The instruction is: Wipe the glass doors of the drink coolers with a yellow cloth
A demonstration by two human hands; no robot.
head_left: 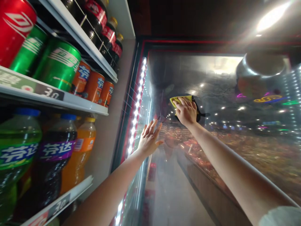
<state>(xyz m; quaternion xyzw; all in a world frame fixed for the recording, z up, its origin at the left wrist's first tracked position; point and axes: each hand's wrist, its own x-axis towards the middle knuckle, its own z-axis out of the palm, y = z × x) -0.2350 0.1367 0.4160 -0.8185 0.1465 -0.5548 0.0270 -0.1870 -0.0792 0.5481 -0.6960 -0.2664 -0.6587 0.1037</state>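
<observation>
A large glass door point(164, 182) with a dark frame fills the middle and right, reflecting many lights. My right hand point(187, 111) lies on a yellow cloth point(174, 99) with a dark side, pressing it flat against the upper part of the glass. Lower and to the left, my left hand point(150, 136) rests at the glass with its fingers spread and nothing in them. It is beside the lit strip along the door's left edge.
On the left, open shelves point(82, 105) hold cans and bottles, including green cans point(60, 64), orange cans point(94, 86) and a purple-labelled bottle point(55, 153). A bright lamp point(272, 15) shines at the upper right.
</observation>
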